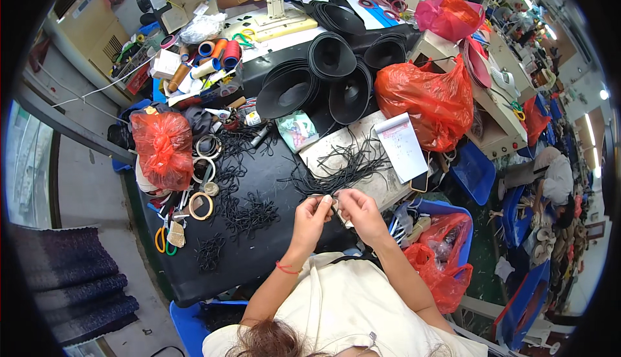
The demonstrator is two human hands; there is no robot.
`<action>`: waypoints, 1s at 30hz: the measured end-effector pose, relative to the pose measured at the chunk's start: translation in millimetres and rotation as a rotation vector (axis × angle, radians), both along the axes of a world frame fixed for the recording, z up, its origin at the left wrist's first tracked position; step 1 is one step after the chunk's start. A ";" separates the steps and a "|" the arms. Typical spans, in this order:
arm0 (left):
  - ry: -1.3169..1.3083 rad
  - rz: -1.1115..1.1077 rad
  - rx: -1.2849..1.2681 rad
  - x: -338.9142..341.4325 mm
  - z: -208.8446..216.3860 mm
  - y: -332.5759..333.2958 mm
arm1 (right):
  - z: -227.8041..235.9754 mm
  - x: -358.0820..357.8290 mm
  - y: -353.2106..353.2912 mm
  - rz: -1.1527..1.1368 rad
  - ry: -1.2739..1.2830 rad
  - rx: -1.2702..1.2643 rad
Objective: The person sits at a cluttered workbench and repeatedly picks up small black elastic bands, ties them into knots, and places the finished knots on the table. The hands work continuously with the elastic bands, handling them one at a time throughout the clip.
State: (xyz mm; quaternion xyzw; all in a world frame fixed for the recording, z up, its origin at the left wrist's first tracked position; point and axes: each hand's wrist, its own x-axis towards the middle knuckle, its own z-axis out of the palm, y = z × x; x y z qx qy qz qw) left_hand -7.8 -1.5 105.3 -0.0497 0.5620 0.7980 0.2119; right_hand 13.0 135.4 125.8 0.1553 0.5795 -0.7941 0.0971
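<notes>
My left hand (313,217) and my right hand (363,213) are close together in front of me, at the near edge of the table. Fingertips are pinched on both, almost meeting; something thin and small seems to be between them, too fine to make out. Just beyond them a loose heap of thin black cords (349,165) lies on a pale board (317,156). More black cords (249,214) are tangled in piles on the black tabletop (187,279) to the left.
Rolls of tape (201,206), scissors (161,240) and a red plastic bag (162,150) sit left. Nested black curved sheets (288,91) stand behind, near a sewing machine (275,1) where another person works. A notepad (402,148), red bag (430,101) and blue bin (462,227) are right.
</notes>
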 end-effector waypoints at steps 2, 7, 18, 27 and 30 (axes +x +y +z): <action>0.007 -0.032 0.045 -3.9 -0.4 -8.3 | -2.4 -4.7 2.5 -0.034 -0.065 -0.176; 0.045 -0.076 0.015 -4.4 -7.8 -17.1 | -7.1 -7.4 0.2 -0.056 -0.095 -0.209; 0.101 0.192 -1.395 -3.8 -126.0 -115.4 | -148.2 3.9 25.3 0.280 -0.127 0.879; 0.738 -0.029 -1.103 -6.4 -97.7 -61.9 | -169.9 -3.3 -13.6 0.348 0.173 1.356; 0.996 -0.257 -1.113 -7.0 -67.1 -32.8 | -115.0 -0.3 -10.1 0.449 0.361 1.277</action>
